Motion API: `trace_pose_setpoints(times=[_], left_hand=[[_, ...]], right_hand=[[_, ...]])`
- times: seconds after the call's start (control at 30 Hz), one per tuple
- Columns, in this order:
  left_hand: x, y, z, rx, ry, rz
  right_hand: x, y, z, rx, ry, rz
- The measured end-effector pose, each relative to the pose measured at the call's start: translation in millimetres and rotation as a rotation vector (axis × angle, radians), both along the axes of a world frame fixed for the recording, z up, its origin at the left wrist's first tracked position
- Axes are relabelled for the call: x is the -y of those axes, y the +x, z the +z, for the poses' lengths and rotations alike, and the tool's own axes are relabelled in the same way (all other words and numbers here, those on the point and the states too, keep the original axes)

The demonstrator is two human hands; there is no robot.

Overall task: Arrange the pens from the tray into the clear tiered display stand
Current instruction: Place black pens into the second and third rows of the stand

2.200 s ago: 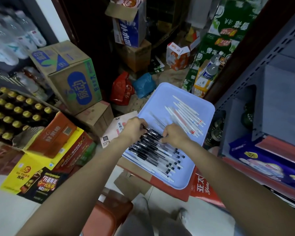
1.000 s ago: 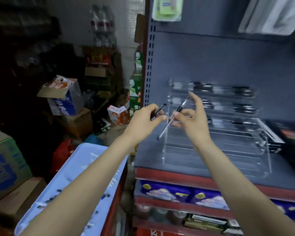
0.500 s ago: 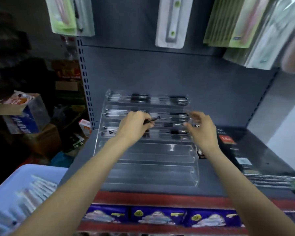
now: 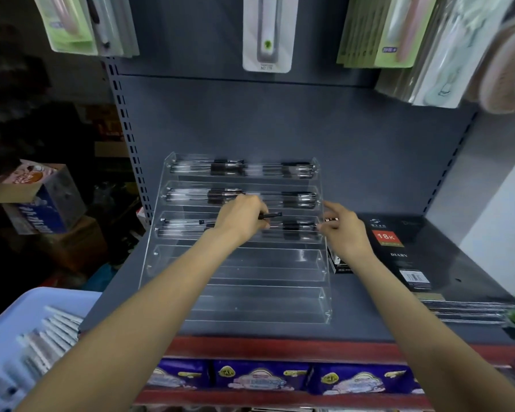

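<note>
Clear acrylic tiered display stand [image 4: 238,281] on a grey shelf [image 4: 369,316], stepped in rows. Top three tiers loaded with black-capped pens [image 4: 226,168] laid lengthwise; lower tiers bare acrylic. Left hand [image 4: 243,220] over the third tier, fingers curled round one black pen [image 4: 270,215], tip pointing right. Right hand [image 4: 341,230] at the stand's right edge on the same tier, fingers loosely bent, gripping nothing visible. Pale blue tray [image 4: 27,307] at lower left, holding a loose heap of white pens [image 4: 51,334]. Black diary box [image 4: 399,248] just beside the stand on the right. Blister packs [image 4: 266,34] hanging above.
</note>
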State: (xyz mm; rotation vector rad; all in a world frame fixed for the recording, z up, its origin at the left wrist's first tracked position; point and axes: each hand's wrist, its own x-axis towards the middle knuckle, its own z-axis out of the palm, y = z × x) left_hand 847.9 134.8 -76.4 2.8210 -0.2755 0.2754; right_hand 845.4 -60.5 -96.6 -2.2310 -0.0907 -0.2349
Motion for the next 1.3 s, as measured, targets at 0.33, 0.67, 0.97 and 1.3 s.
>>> trace_pose_setpoints(times=[0.33, 0.67, 0.97, 1.3], left_hand=[[3.6, -12.5, 9.7, 0.073, -0.126, -0.270], [-32.4, -25.4, 7.3, 0.084, -0.357, -0.148], [-17.2, -13.0, -8.4, -0.001, -0.242, -0.062], [-7.2, -10.0, -15.4, 0.002, -0.088, -0.205]], right_hand=[[-20.4, -16.5, 24.9, 0.165, 0.201, 0.235], [-1.5, -15.8, 18.9, 0.162, 0.279, 0.141], [5.9, -13.4, 1.7, -0.028, 0.086, 0.054], [2.8, -11.5, -1.7, -0.019, 0.086, 0.047]])
